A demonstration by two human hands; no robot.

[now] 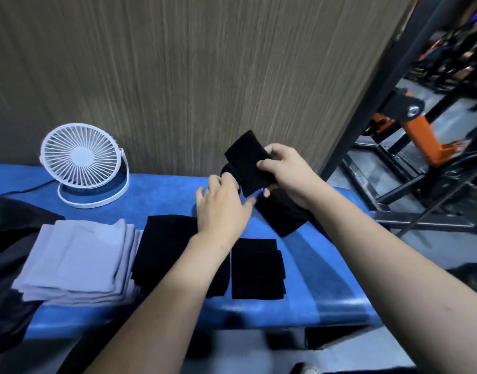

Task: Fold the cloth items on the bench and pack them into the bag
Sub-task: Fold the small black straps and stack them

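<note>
A black cloth (pixel 248 163) is lifted above the far right part of the blue bench (pixel 162 195). My right hand (pixel 291 176) pinches its right side between thumb and fingers. My left hand (pixel 222 209) reaches to the cloth's lower left edge, fingertips touching it; whether they grip it is hidden. More black cloth (pixel 283 217) lies under my right wrist. A folded black stack (pixel 257 268) sits at the front, a larger black stack (pixel 164 247) to its left, and a grey folded stack (pixel 78 260) further left. A dark bag (pixel 8 238) lies at the left edge.
A white desk fan (pixel 83 163) stands at the back left of the bench, its cable running left. A wood-grain wall panel (pixel 178 76) rises behind the bench. Black and orange gym frames (pixel 410 130) stand to the right, beyond the bench's end.
</note>
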